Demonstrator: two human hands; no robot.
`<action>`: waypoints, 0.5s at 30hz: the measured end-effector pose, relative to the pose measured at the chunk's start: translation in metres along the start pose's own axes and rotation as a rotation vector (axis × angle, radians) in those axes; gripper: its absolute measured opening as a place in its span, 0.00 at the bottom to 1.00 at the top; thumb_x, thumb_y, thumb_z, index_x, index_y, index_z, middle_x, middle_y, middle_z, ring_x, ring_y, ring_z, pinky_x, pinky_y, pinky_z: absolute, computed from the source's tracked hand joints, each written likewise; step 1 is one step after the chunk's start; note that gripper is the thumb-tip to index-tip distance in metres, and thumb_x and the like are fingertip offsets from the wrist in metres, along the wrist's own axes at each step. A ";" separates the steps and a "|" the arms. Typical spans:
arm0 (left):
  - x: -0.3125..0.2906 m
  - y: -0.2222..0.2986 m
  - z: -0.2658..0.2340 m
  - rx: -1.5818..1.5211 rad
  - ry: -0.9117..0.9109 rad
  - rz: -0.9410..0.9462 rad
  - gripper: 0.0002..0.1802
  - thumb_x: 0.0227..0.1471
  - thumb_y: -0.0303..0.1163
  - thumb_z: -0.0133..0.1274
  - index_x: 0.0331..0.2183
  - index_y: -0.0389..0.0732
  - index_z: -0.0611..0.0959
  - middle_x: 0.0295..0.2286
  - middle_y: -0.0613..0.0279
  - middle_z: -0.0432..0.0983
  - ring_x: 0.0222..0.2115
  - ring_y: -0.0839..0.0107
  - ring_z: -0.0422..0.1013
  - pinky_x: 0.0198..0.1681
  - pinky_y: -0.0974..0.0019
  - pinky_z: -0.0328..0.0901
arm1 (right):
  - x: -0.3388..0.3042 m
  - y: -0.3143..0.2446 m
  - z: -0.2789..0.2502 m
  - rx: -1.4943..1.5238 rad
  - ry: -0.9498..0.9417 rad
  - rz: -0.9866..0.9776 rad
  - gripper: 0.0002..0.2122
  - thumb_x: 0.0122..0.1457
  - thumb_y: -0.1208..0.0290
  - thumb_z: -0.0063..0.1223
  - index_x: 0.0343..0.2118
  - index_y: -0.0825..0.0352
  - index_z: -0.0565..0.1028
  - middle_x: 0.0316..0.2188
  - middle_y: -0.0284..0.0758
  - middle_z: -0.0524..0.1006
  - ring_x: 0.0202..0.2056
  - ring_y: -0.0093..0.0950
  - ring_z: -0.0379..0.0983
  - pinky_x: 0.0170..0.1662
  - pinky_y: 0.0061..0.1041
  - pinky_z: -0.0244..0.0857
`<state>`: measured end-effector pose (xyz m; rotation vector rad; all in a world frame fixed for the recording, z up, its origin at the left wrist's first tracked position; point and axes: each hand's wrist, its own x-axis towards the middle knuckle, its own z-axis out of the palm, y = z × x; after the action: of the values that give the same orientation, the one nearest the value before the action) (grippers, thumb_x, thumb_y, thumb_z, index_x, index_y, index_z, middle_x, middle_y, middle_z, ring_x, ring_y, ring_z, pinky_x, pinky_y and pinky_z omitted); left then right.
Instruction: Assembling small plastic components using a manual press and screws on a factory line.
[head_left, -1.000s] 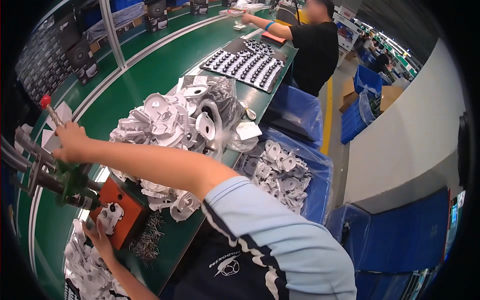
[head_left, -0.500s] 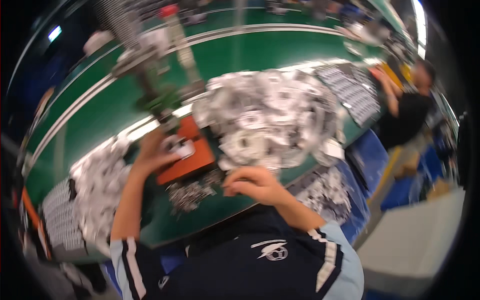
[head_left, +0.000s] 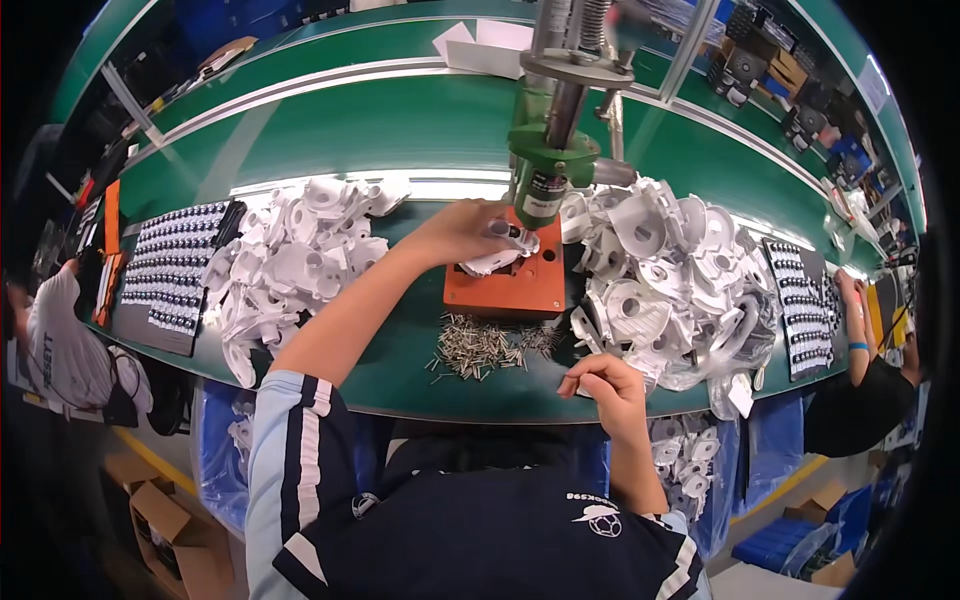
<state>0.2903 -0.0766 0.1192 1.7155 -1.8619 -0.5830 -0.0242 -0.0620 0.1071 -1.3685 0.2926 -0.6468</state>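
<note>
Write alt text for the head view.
A person's left hand holds a white plastic part at a rectangular orange block beneath a green press; the curled right hand is near small silver metal pins. Piles of white plastic parts flank the block on a green worktable.

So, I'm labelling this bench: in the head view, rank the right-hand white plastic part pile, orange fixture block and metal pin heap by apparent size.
1. Right-hand white plastic part pile
2. Orange fixture block
3. Metal pin heap
</note>
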 end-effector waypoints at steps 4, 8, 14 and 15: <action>-0.013 0.022 -0.008 0.044 -0.040 -0.326 0.27 0.44 0.42 0.51 0.46 0.43 0.68 0.32 0.47 0.74 0.35 0.53 0.72 0.38 0.58 0.64 | 0.003 0.004 0.005 0.013 -0.027 -0.015 0.07 0.56 0.81 0.44 0.35 0.76 0.73 0.27 0.39 0.76 0.30 0.25 0.72 0.36 0.21 0.66; -0.028 0.026 -0.004 -0.007 0.054 -0.139 0.26 0.45 0.44 0.50 0.48 0.48 0.69 0.43 0.47 0.68 0.37 0.53 0.72 0.41 0.59 0.65 | 0.004 0.006 0.004 0.009 -0.027 0.005 0.06 0.56 0.81 0.44 0.34 0.76 0.73 0.27 0.39 0.76 0.29 0.25 0.72 0.36 0.21 0.66; -0.032 0.007 -0.015 0.063 0.047 -0.085 0.25 0.42 0.44 0.55 0.44 0.47 0.73 0.38 0.43 0.70 0.37 0.51 0.71 0.40 0.56 0.65 | -0.001 0.005 -0.003 0.021 0.031 0.033 0.06 0.57 0.80 0.44 0.34 0.75 0.73 0.27 0.39 0.76 0.30 0.25 0.72 0.36 0.21 0.66; -0.029 0.002 -0.021 0.141 0.058 -0.138 0.27 0.41 0.44 0.56 0.44 0.45 0.73 0.38 0.43 0.71 0.38 0.50 0.70 0.40 0.56 0.65 | -0.002 0.004 -0.004 0.023 0.032 0.021 0.06 0.57 0.80 0.44 0.34 0.75 0.73 0.27 0.39 0.76 0.30 0.24 0.72 0.36 0.21 0.66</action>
<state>0.3040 -0.0463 0.1338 1.9435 -1.7918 -0.4590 -0.0269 -0.0642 0.1017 -1.3329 0.3242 -0.6529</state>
